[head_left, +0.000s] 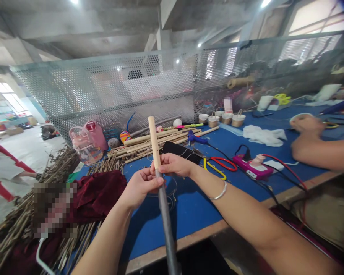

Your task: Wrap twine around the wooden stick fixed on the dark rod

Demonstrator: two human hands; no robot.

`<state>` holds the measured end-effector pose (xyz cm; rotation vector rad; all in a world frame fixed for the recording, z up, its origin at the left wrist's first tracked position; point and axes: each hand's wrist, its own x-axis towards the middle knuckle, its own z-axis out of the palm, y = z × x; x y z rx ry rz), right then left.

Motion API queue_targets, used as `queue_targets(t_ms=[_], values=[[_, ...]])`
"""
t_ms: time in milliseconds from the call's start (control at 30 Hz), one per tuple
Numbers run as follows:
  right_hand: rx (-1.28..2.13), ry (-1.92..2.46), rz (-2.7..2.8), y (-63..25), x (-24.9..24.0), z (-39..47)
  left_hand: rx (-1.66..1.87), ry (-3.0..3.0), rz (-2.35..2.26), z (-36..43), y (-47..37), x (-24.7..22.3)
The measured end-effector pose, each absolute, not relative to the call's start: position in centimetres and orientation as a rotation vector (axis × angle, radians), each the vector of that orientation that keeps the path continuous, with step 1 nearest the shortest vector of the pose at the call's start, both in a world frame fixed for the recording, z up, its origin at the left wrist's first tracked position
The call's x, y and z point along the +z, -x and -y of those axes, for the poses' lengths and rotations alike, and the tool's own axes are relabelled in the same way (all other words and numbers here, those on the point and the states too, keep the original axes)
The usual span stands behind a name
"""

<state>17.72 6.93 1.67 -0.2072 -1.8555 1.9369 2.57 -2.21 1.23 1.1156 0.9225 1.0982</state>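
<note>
Rod is pinched where pale meets grey by fingers of left hand and right hand, probably for steadiness.

Our L hand and R hand are v. close tog., fingers curled, thumbs pressed in. Our bare L forearm and R forearm angle inward.

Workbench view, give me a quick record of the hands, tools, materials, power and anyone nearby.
Left hand: gripping two-tone rod on its grey part
Right hand: fingers at the join with its pale part
Tools: blue glue gun, scissors
Materials: pale sticks, dark red cloth
Power: purple power strip
Surface: blue tabletop
Nearby: another person's forearm, right
</note>
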Motion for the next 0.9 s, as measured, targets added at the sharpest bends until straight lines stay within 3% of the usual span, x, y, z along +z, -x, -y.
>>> queue_targets(t_ms=[167, 367, 533, 733, 900], values=[[1.911, 0.218, 1.892, -17.8, 1.9, -6.9, 1.052, -1.067, -0.844, 2.5, -2.8, 1.3], [1.916, 0.290, 1.789, -17.0, 1.4, -6.5, 1.133, -1.117, -1.054, 3.3, -2.7, 1.2], [2.010, 0.223, 1.807, -17.0, 1.4, -6.1, 1.067, -1.035, -0.898, 3.7, -2.3, 1.0], [2.014, 0.267, 1.727, -17.0, 0.8, -6.2, 1.580, -0.997, -1.081, 4.9, -4.9, 0.4], [2.098, 0.254, 1.572, -16.8, -0.2, -6.3, 1.640, -1.051, -1.186, 5.9, -7.3, 0.5]])
